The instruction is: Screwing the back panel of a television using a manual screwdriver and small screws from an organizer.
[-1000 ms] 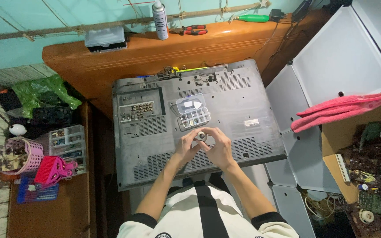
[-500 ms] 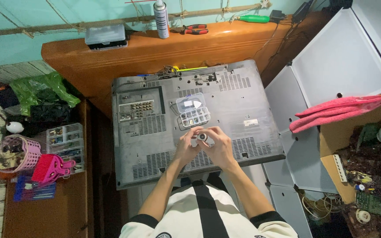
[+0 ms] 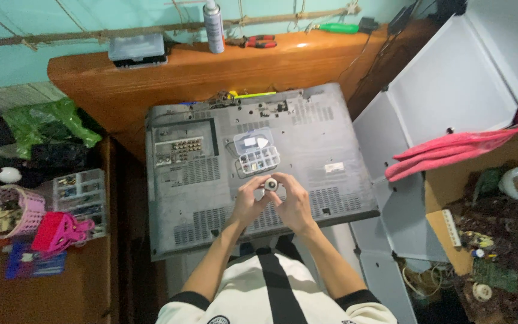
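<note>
We see left hand (image 3: 250, 201) and right hand (image 3: 292, 203) together, each grip clamped on one small round part (image 3: 271, 185), just below one clear parts box (image 3: 256, 151) on one grey TV back (image 3: 211, 198); versus a second ago, part raised slightly, nearer box.

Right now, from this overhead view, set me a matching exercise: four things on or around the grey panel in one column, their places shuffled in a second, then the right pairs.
Things
1. small round part
2. clear compartment box
3. spray can
4. pink cloth

Places
A. upright on the orange shelf, at the back
B. held between the left hand and the right hand
C. draped over the white panel, to the right
D. lying open on the grey panel, just beyond the hands

Pairs: 1-B, 2-D, 3-A, 4-C
</note>
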